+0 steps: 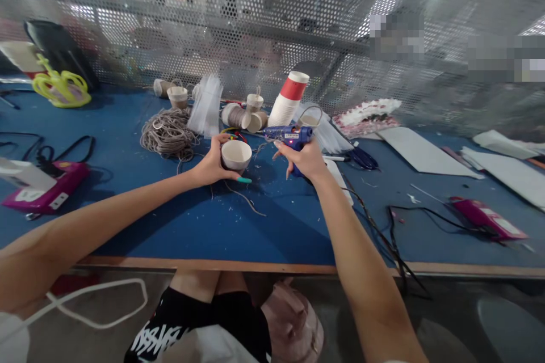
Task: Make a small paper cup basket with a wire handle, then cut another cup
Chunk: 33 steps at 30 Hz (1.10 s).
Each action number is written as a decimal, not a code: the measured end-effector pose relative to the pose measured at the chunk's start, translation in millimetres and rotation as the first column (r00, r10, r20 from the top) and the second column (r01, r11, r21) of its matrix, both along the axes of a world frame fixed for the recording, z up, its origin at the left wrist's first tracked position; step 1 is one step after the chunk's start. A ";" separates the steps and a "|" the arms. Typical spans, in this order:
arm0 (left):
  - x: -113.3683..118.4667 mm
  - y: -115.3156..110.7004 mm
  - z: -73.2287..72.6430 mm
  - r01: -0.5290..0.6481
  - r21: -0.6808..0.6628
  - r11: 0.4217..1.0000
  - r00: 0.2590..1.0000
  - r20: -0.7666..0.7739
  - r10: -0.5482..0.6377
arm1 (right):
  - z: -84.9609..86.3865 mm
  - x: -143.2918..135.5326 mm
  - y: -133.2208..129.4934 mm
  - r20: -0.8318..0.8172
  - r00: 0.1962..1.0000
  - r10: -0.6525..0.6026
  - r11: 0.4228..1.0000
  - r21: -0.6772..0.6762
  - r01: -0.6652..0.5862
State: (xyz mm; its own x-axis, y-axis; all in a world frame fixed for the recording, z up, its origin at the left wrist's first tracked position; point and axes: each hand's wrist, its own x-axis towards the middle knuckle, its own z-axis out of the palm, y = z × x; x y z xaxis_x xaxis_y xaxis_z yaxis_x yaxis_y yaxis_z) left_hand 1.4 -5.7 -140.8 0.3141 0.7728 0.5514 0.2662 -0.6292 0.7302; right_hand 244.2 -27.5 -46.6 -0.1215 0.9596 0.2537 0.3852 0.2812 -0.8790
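Note:
My left hand [217, 164] is closed round the side of a small white paper cup [237, 154], thumb in front with a teal tip on it. The cup stands upright, mouth up, and a loose strand of grey cord [247, 201] trails below it on the table. In my right hand [304, 157] is a blue hot glue gun [293, 137] with a small red light, its nozzle pointing left, above and to the right of the cup. A tangled bundle of grey cord [167, 133] lies left of my left hand.
Behind my hands stand a tilted stack of paper cups [284, 109], cord-wrapped cups [177, 96] and bundles of clear sticks [206, 105]. Purple power strips [485, 218] with black cables lie at both sides. A yellow crown-shaped piece [62, 89] is far left. White boards [428, 150] lie right.

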 end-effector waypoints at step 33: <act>26.6 101.5 83.7 0.302 -0.414 0.858 0.837 -0.316 -0.447 | -12.3 -1.6 4.4 -0.128 0.983 -0.133 0.987 0.067 0.143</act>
